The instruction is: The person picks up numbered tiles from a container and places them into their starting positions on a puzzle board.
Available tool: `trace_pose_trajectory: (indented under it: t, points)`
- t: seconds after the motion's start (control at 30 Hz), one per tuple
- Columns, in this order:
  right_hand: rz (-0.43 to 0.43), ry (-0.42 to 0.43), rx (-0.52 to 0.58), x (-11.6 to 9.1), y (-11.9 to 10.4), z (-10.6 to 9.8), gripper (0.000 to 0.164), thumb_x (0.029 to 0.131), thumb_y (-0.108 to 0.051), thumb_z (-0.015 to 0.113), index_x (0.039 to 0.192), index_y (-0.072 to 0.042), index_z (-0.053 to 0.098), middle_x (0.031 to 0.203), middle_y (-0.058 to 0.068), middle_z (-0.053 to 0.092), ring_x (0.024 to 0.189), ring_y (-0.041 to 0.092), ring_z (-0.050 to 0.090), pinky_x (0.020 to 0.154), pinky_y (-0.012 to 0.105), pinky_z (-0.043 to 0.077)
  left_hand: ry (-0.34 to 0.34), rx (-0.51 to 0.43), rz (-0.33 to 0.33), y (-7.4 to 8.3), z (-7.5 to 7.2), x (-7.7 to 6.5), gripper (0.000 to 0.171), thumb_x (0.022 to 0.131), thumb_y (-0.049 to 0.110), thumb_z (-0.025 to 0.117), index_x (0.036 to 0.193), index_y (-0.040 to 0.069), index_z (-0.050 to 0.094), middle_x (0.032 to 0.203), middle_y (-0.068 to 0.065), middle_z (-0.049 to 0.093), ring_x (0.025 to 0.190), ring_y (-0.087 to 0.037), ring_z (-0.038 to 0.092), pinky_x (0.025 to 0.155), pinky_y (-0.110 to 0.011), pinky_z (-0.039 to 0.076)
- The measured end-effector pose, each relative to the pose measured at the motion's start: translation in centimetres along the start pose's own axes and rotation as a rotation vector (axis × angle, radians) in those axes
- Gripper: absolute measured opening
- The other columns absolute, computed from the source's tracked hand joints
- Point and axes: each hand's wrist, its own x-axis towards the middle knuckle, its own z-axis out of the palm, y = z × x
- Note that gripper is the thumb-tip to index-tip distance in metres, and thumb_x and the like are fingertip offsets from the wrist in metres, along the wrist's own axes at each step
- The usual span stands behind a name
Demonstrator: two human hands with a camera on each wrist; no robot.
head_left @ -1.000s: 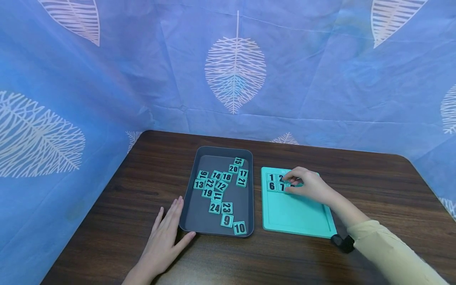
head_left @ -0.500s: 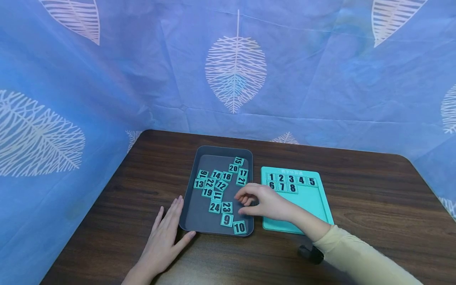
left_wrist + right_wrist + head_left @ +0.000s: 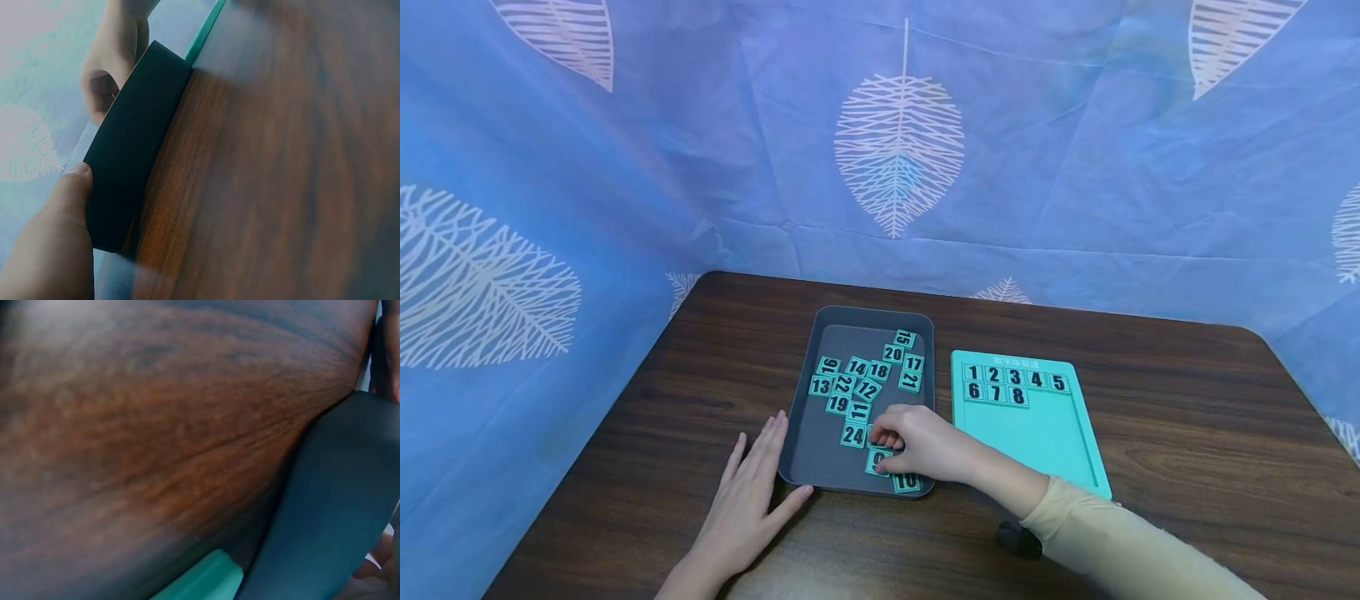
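My right hand (image 3: 925, 442) reaches low into the dark grey tray (image 3: 805, 450), thumb and curled fingers at opposite edges of the number 9 tile (image 3: 876, 460). Just below it the number 10 tile (image 3: 907, 483) is partly covered by the hand, and the 23 tile is hidden. My left hand (image 3: 748, 492) lies with straight fingers along the tray's left side, thumb at its near corner. In the left wrist view that thumb (image 3: 72, 194) touches the tray wall (image 3: 134, 144). On the turquoise board (image 3: 1022, 442), tiles 1 to 5 form the top row, with 6, 7 and 8 (image 3: 1018, 396) beneath.
Several other turquoise number tiles lie scattered in the tray, such as 24 (image 3: 853, 435), 13 (image 3: 821, 385) and 15 (image 3: 905, 338). Tray and board stand side by side on a dark wooden table (image 3: 1187, 417). A blue leaf-patterned cloth (image 3: 1037, 167) hangs behind.
My right hand has left the 8 tile on the board, moved left over the tray and come down at the 9 tile. The left hand has stayed in place.
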Motion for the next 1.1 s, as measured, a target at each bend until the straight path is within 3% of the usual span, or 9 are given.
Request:
trace_pose_trajectory:
  t: [0.3,0.83,1.1]
  points:
    - [0.032,-0.03,-0.065,-0.05,-0.24,0.47,0.024,0.077,-0.018,0.082,0.095,-0.008,0.07,0.083,-0.003,0.058,0.071,0.008,0.047,0.059,0.018,0.044,0.004,-0.008,0.006,0.05,0.05,0.05,0.087,0.091,0.056,0.054,0.155,0.016,0.01,0.158,-0.002,0.017,0.143,-0.017,0.017,0.114,-0.051,0.007]
    - [0.009,-0.052,-0.223,-0.04,-0.67,0.8,0.029,0.075,-0.017,0.082,0.101,-0.009,0.072,0.097,-0.001,0.064,0.093,0.014,0.056,0.076,0.023,0.051,0.006,-0.015,0.006,-0.06,0.08,-0.05,0.087,0.091,0.057,0.054,0.155,0.017,0.01,0.158,-0.002,0.017,0.143,-0.018,0.018,0.114,-0.051,0.007]
    - [0.014,-0.006,-0.177,-0.44,-0.74,0.48,0.025,0.077,-0.014,0.079,0.101,-0.011,0.071,0.097,-0.002,0.063,0.095,0.013,0.054,0.078,0.023,0.05,0.001,-0.002,0.008,-0.08,0.12,-0.03,0.087,0.091,0.058,0.053,0.155,0.016,0.011,0.159,-0.002,0.016,0.143,-0.017,0.017,0.114,-0.049,0.006]
